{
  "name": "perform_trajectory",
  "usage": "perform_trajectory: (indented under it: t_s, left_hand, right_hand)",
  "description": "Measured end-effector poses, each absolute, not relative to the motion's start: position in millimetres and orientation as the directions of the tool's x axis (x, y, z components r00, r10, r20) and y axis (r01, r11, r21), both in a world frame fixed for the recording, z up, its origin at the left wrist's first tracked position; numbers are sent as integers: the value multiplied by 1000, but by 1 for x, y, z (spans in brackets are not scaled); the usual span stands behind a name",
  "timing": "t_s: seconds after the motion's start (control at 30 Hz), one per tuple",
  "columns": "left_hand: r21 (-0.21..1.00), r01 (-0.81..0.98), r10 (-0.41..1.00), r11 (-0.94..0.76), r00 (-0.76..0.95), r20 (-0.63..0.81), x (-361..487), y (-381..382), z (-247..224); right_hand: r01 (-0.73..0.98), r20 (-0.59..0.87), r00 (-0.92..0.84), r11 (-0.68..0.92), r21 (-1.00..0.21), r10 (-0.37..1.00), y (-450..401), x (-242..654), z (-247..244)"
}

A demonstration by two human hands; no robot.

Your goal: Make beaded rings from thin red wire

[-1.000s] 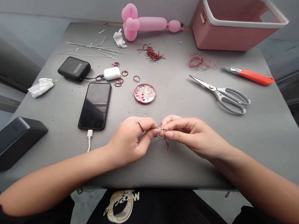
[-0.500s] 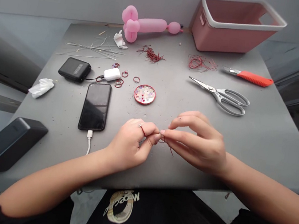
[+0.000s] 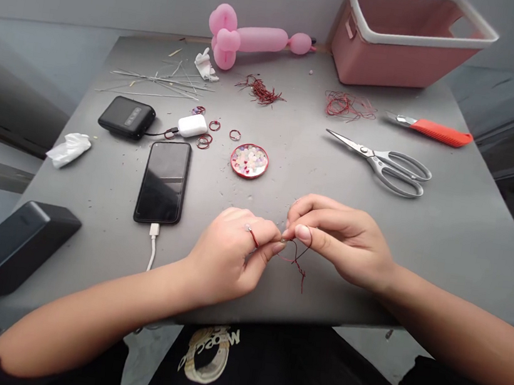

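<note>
Low over the front of the grey table, my left hand (image 3: 234,253) pinches a thin dark red cord (image 3: 302,274) between thumb and forefinger. A red cord ring with a small clear bead (image 3: 252,235) circles a finger of this hand. Close against its fingertips, my right hand (image 3: 343,238) also has thumb and fingers closed on the cord. Part of the cord loops below the fingers, and its twisted end hangs toward me. A tiny pale bead seems to sit at the left fingertips, mostly covered. Beyond the hands lies a round red-rimmed dish of beads (image 3: 249,161).
Scissors (image 3: 375,161) and an orange utility knife (image 3: 435,130) lie at the right. A phone (image 3: 162,183), black power bank (image 3: 127,117) and white case (image 3: 192,125) are left. Behind are red cord clippings (image 3: 263,91), tangled cord (image 3: 350,106), a pink balloon (image 3: 262,40) and a pink bin (image 3: 401,63).
My right hand has turned, bringing its thumb uppermost, and its raised fingers have curled in. More of the cord now shows, looped and hanging below the fingertips. My left hand keeps its pinch.
</note>
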State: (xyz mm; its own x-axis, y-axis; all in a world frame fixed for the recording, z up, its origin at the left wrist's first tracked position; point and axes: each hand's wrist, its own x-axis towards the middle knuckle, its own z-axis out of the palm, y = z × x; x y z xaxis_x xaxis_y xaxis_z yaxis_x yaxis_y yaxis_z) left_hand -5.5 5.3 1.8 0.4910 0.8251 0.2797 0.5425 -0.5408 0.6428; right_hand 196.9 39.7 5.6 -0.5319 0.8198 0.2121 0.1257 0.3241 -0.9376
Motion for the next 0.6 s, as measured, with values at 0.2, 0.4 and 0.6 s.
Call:
perform_trajectory:
  t_s: [0.2,0.4,0.6]
  left_hand:
    - [643,546,827,-536,494,270,-6,7,0]
    - [771,485,876,-412,443,190,-6,10,5]
    - [738,508,864,-445,460,204,-5,9,5]
  right_hand:
    - [-11,119,-581,139,-990,805,47,205,-1]
    - [191,124,-556,272,-943,822,45,202,8]
    - [241,177,-604,389,-889,777,44,200,9]
